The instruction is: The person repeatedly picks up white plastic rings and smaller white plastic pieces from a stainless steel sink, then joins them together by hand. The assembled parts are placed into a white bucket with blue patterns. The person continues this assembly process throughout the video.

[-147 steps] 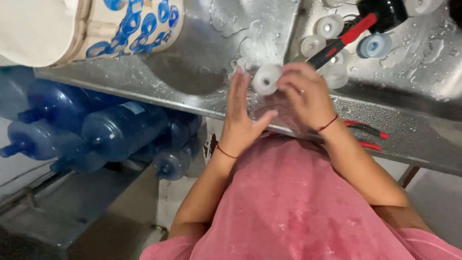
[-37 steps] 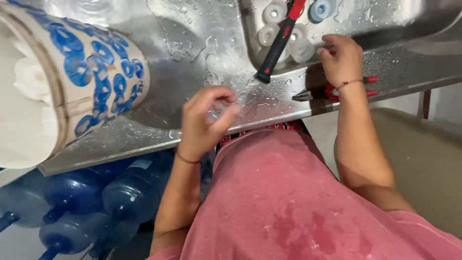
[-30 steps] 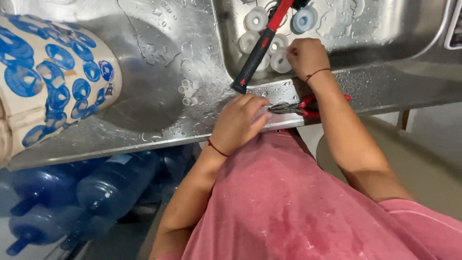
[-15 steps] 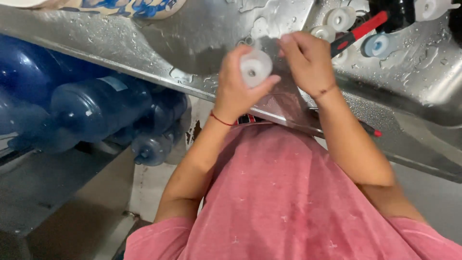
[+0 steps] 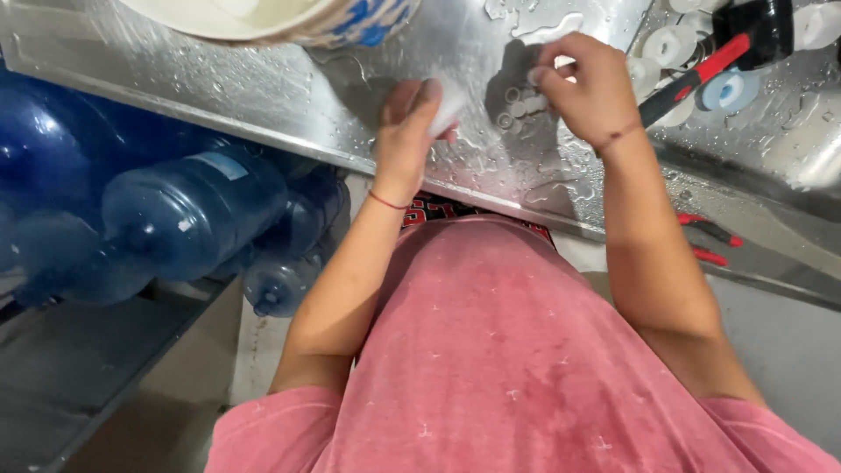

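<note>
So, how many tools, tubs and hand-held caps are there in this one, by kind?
mallet, red and black handle: 1
pliers, red-handled: 1
tub, white with blue pattern: 1
white cap, held in the left hand: 1
Total: 4

The counter (image 5: 263, 83) is glossy, wet sheet metal. The cap (image 5: 448, 103) in the left hand (image 5: 407, 140) looks like smooth white plastic. The blue jugs (image 5: 175, 219) are translucent, shiny plastic.
</note>
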